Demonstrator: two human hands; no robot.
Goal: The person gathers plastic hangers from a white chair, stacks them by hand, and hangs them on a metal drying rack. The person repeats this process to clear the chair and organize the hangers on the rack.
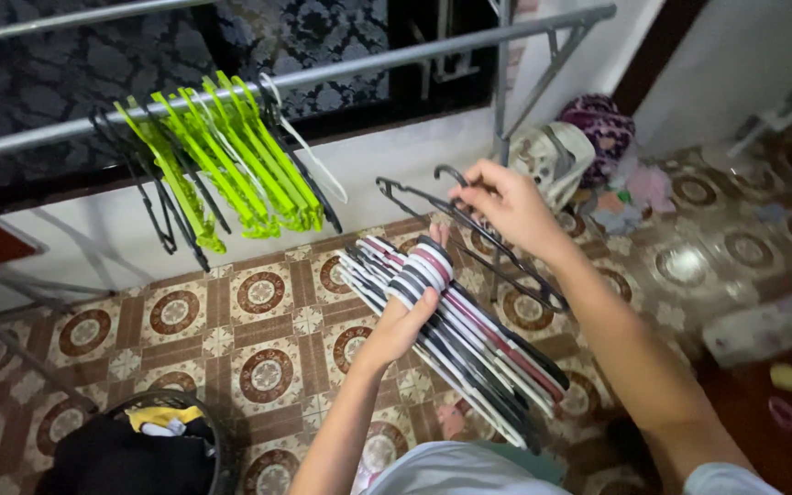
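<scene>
Left hand [402, 323] gripped a thick bundle of black, white and red plastic hangers [456, 339]; right hand [506, 206] fingers pinched one black hanger [469, 234] free; green plastic hangers [231, 151] already hung on the grey metal rail [396, 57], bundle remained

My left hand [402, 323] grips a bundle of hangers [456, 339] striped white, black, grey and red; my right hand [504, 203] holds a black hanger [469, 240]. Lime-green hangers [231, 156] hang on the grey rail [368, 62]. The floor tiles [263, 293] show brown-and-cream circular medallions.
</scene>
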